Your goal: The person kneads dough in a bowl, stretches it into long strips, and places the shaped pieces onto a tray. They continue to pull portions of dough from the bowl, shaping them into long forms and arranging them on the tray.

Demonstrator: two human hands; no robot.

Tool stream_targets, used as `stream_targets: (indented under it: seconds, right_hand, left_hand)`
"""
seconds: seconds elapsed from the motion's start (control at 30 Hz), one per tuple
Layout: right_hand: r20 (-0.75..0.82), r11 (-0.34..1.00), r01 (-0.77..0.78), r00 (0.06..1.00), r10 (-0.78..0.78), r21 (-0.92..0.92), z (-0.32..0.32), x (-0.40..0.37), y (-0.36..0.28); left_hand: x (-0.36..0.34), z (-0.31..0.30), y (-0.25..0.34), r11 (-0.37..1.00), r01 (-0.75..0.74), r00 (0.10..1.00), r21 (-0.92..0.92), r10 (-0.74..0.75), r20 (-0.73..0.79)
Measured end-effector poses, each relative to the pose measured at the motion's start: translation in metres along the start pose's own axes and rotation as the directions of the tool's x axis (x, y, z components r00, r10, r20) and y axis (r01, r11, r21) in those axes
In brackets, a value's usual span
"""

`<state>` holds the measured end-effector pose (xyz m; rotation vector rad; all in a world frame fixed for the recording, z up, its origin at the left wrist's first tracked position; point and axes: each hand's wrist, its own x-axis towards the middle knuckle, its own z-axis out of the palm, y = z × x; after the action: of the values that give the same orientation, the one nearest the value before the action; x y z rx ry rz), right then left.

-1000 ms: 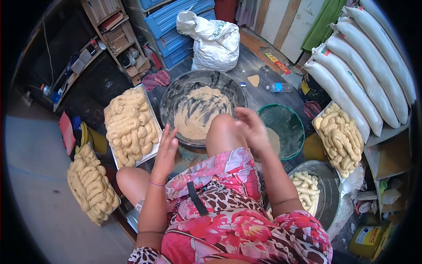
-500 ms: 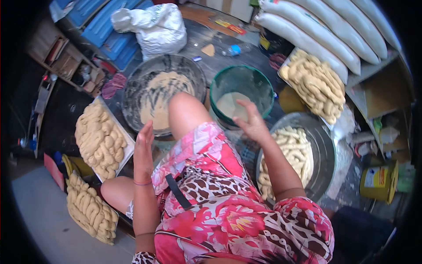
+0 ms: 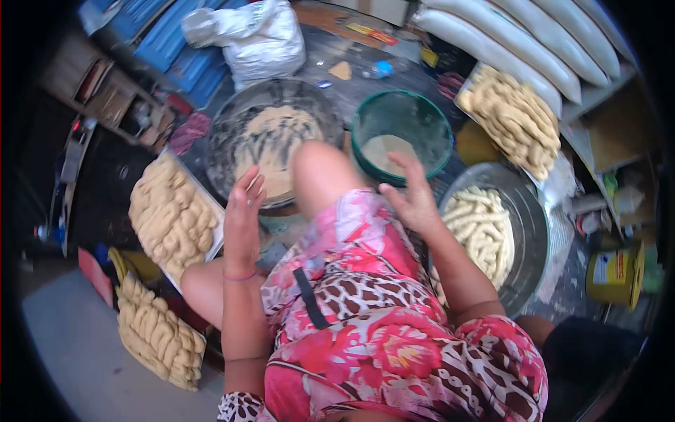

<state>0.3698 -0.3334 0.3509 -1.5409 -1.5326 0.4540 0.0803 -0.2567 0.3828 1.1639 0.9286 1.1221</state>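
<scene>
My left hand (image 3: 243,218) is raised above my lap, fingers apart and holding nothing. Near its fingertips is a wide dark basin (image 3: 223,133) with pale tan powder (image 3: 271,151) spread over its bottom. My right hand (image 3: 415,200), also open and holding nothing, hovers in front of a green tub (image 3: 411,105). Pale powder (image 3: 385,153) lies in that tub. Right of my right forearm stands a grey metal basin (image 3: 529,235) with pale dough ropes (image 3: 478,228) inside. Twisted dough pieces (image 3: 172,211) are heaped on a white tray (image 3: 214,228) at my left.
More dough twists lie on a lower-left tray (image 3: 162,337) and an upper-right tray (image 3: 512,121). Full white sacks (image 3: 506,46) are stacked at the back right. A white sack (image 3: 264,46) stands at the back. A yellow bucket (image 3: 610,274) is at right.
The view has shifted slightly, moving the scene to the right. My left hand's fingers are more spread and bent. A patch of skin now shows beside the dark cloth at lower right.
</scene>
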Motion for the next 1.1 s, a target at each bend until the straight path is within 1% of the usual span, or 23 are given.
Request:
stream_targets:
  seconds: [0.17,0.27,0.3,0.37,0.4,0.43,0.5,0.53,0.57,0.63,0.67,0.7,0.73,0.77,0.8,0.83,0.87,0.9,0.93,0.97,1.0,1.03,1.1]
  right_hand:
    - [-0.032,0.981,0.194,0.981,-0.193,0.026,0.023,0.061,-0.057]
    - [-0.004,0.939,0.337,0.941,-0.338,0.075,0.061,0.101,-0.087]
    - [0.001,0.934,0.348,0.937,-0.349,0.079,0.079,0.111,-0.09]
    - [0.085,0.955,0.25,0.96,-0.265,0.159,0.115,0.124,-0.085]
    - [0.087,0.954,0.254,0.959,-0.27,0.159,0.13,0.123,-0.076]
    - [0.112,0.954,0.263,0.953,-0.28,0.146,0.145,0.119,-0.065]
    - [0.146,0.953,0.272,0.946,-0.29,0.134,0.167,0.102,-0.036]
    - [0.255,0.981,0.195,0.947,-0.194,0.019,0.172,0.09,-0.019]
    - [0.351,0.985,0.135,0.932,-0.091,-0.104,0.172,0.084,-0.009]
    - [0.424,0.984,0.155,0.899,-0.106,-0.082,0.164,0.086,-0.003]
    - [0.481,0.985,0.159,0.87,-0.111,-0.06,0.162,0.091,-0.002]
    - [0.504,0.98,0.193,0.851,-0.147,-0.04,0.165,0.096,0.003]
    - [0.435,0.982,0.184,0.883,-0.179,0.03,0.169,0.101,0.011]
    - [0.361,0.98,0.17,0.912,-0.196,0.103,0.173,0.104,0.016]
    - [0.379,0.975,0.183,0.9,-0.217,0.125,0.171,0.104,0.012]
    - [0.377,0.985,0.111,0.913,-0.154,0.134,0.169,0.104,0.01]
    - [0.377,0.989,0.038,0.922,-0.089,0.143,0.168,0.103,0.008]
    - [0.393,0.985,0.048,0.913,-0.11,0.163,0.169,0.101,0.009]
    - [0.385,0.986,0.069,0.915,-0.122,0.149,0.168,0.099,0.01]
    - [0.373,0.987,0.09,0.918,-0.134,0.132,0.167,0.099,0.011]
    - [0.322,0.969,0.201,0.916,-0.238,0.145,0.17,0.1,0.017]
    - [0.319,0.968,0.205,0.917,-0.241,0.144,0.175,0.099,0.023]
    - [0.357,0.99,0.116,0.924,-0.137,0.08,0.168,0.098,0.026]
  left_hand:
    - [0.016,-0.043,0.023,0.991,-0.112,0.984,-0.068,0.101,-0.146]
    - [0.029,-0.062,0.026,0.986,-0.13,0.967,-0.101,0.104,-0.234]
    - [0.035,-0.069,0.021,0.985,-0.14,0.963,-0.102,0.111,-0.245]
    - [0.048,-0.081,0.004,0.985,-0.117,0.947,-0.126,0.073,-0.313]
    - [0.053,-0.084,-0.003,0.983,-0.083,0.943,-0.161,0.025,-0.332]
    - [0.058,-0.086,-0.011,0.983,-0.083,0.942,-0.164,0.024,-0.334]
    - [0.065,-0.084,-0.021,0.934,0.049,0.912,-0.353,-0.186,-0.366]
    - [0.071,-0.081,-0.026,0.937,-0.006,0.921,-0.348,-0.13,-0.367]
    - [0.076,-0.077,-0.031,0.934,-0.019,0.914,-0.356,-0.127,-0.384]
    - [0.085,-0.071,-0.037,0.991,-0.079,0.912,-0.112,0.026,-0.41]
    - [0.086,-0.068,-0.039,0.989,-0.102,0.895,-0.11,0.043,-0.443]
    - [0.085,-0.066,-0.04,0.995,-0.051,0.895,-0.08,0.01,-0.446]
    - [0.084,-0.064,-0.042,0.999,0.003,0.892,-0.049,-0.025,-0.452]
    - [0.084,-0.063,-0.044,0.998,0.008,0.878,-0.063,-0.037,-0.478]
    - [0.084,-0.061,-0.049,0.997,0.018,0.866,-0.076,-0.053,-0.498]
    - [0.085,-0.059,-0.055,0.998,0.012,0.851,-0.067,-0.045,-0.523]
    - [0.086,-0.06,-0.062,1.0,0.013,0.842,0.012,-0.004,-0.54]
    - [0.085,-0.063,-0.065,0.996,0.016,0.831,0.09,0.037,-0.554]
    - [0.084,-0.065,-0.068,0.995,0.011,0.816,0.101,0.049,-0.577]
    - [0.083,-0.065,-0.069,0.974,-0.01,0.816,0.228,0.14,-0.561]
    - [0.084,-0.068,-0.072,0.937,-0.032,0.819,0.349,0.225,-0.527]
    - [0.083,-0.075,-0.076,0.937,-0.038,0.819,0.348,0.228,-0.526]
    - [0.086,-0.086,-0.093,0.763,0.007,0.807,0.647,0.378,-0.454]
